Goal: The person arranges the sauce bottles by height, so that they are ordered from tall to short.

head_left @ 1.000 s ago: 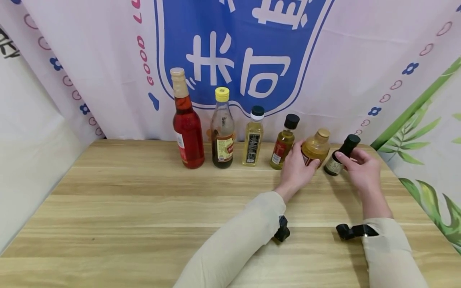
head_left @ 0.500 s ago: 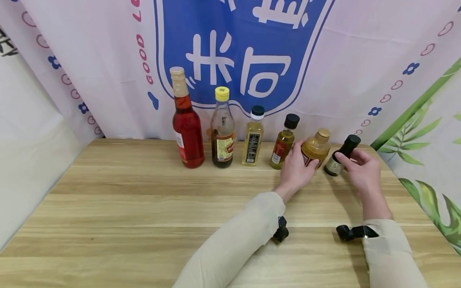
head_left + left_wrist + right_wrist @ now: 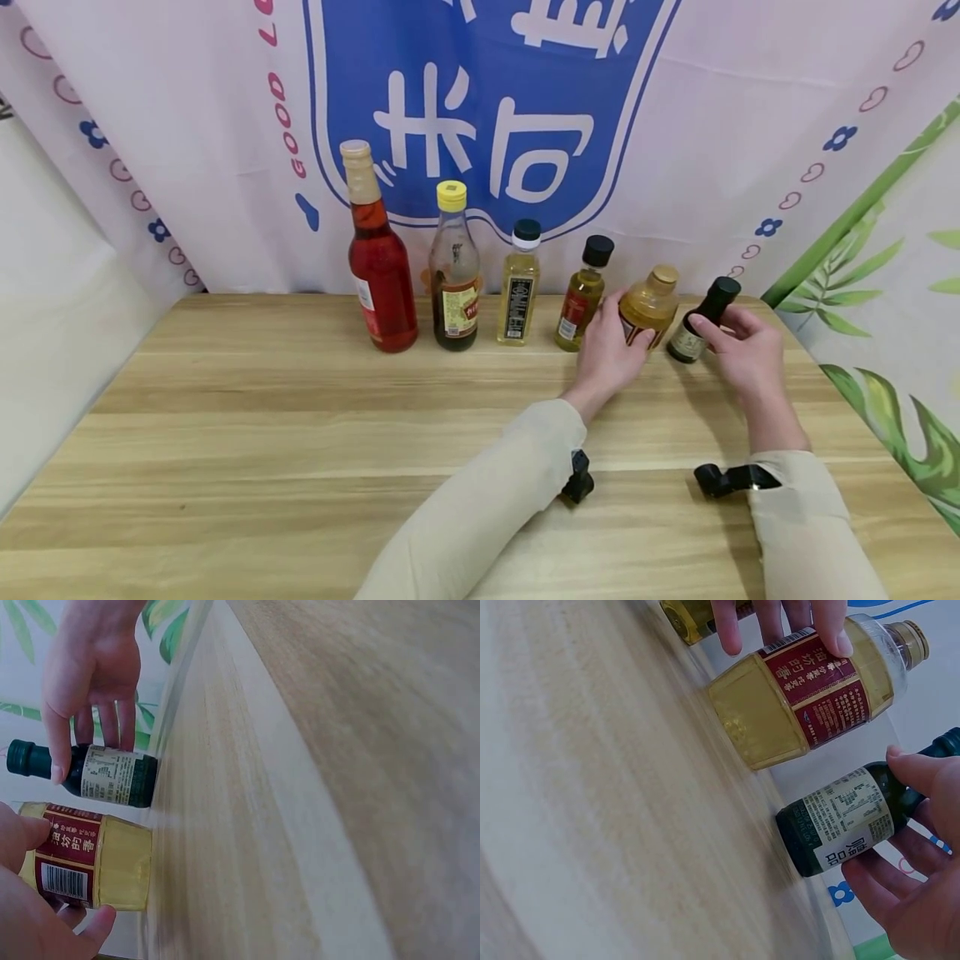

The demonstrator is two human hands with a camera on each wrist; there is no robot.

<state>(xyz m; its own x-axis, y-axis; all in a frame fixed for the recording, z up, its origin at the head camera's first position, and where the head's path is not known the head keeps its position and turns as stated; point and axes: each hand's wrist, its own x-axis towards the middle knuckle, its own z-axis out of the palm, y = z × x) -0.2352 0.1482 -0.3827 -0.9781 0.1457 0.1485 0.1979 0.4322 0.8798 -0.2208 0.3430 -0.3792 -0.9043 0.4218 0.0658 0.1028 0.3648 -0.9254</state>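
My left hand grips a squat oil bottle with a gold cap, thumb on the near side and fingers round its left. A dark red label with a barcode shows on it in the left wrist view. To its right, my right hand holds a small dark green bottle with thumb and fingers about its neck and shoulder. Its pale printed label faces the right wrist camera. Both bottles stand side by side at the back right of the wooden table, their bases at the tabletop.
Leftward in the same row stand an oil bottle with a black cap, a slim pale-yellow bottle, a yellow-capped dark sauce bottle and a tall red bottle. A printed curtain hangs right behind them.
The head view has swung slightly, so the whole scene sits a little further left in it. Both hands keep their holds, and the bottles stay in place.
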